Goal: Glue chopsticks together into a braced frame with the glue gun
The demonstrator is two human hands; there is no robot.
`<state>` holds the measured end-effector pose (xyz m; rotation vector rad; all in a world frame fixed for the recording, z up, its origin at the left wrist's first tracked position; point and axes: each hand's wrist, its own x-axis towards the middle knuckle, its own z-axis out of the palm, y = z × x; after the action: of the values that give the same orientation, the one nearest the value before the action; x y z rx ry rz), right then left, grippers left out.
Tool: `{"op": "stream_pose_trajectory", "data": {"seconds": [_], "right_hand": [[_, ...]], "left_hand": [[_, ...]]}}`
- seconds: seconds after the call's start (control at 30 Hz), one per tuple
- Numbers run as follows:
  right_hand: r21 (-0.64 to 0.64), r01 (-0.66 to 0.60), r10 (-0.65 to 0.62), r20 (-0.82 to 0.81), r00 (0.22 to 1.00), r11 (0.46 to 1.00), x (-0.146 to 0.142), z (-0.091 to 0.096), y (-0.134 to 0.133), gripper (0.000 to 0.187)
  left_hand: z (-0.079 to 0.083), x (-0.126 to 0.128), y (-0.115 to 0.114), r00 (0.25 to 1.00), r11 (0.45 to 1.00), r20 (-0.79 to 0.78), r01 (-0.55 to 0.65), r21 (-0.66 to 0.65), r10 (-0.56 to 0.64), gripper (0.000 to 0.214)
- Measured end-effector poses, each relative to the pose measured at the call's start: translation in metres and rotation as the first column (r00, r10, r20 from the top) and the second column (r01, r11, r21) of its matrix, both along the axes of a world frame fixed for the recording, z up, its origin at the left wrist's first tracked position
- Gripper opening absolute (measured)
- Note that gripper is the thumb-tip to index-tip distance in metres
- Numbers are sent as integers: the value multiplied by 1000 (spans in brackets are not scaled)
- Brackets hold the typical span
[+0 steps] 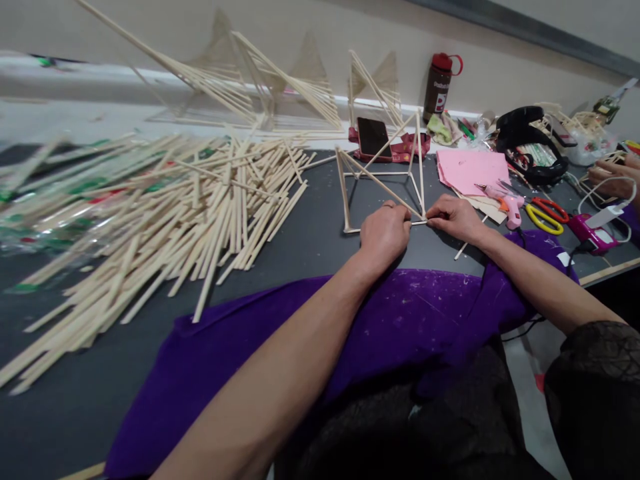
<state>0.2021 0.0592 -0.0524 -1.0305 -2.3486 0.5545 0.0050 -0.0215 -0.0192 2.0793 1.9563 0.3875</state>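
A small frame of thin wooden sticks stands on the dark grey table, with upright corners and a slanting stick running down to its front right corner. My left hand is closed at the frame's front side, its fingertips on the lower end of the slanting stick. At the front right corner, my right hand pinches with thumb and forefinger. What lies between those fingertips is mostly hidden. A purple cloth covers the table edge beneath my forearms.
Many loose wooden sticks are heaped on the left. Behind stand a phone, a bottle and finished stick structures. Rightward lie pink paper, a pink glue gun, scissors and another person's hand.
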Motion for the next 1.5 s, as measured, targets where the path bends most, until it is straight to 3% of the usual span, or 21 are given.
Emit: {"op": "stream_pose_trajectory", "data": {"seconds": [0.37,0.8,0.93,1.0,1.07,1.17,1.27,1.5], "right_hand": [[89,-45,34,118,992,995,-4,3,-1,12],[158,19,-59,256,965,987,-13,10,-12,19],[152,26,-66,265,962,988,-14,9,-13,20],[151,36,-77,272,959,988,-15,9,-14,20],[153,49,-92,285,954,987,-16,8,-14,20],[157,68,-115,312,943,985,-17,8,-15,21],[162,81,-131,327,936,983,-18,8,-18,23],[136,110,-152,348,925,985,-22,10,-21,26]], "left_hand": [[-5,-1,2,1000,999,-16,-5,46,6,33],[-1,1,1,999,1000,-32,-21,9,21,33],[2,-1,2,1000,999,1,-30,-9,30,31],[2,-4,5,993,998,100,-56,-25,58,26],[3,-7,8,936,988,324,-107,-110,137,25],[4,-8,11,696,954,663,-120,-273,277,20],[6,-1,12,534,948,789,-94,-303,305,9],[0,11,16,496,952,813,-132,-277,305,18]]}}
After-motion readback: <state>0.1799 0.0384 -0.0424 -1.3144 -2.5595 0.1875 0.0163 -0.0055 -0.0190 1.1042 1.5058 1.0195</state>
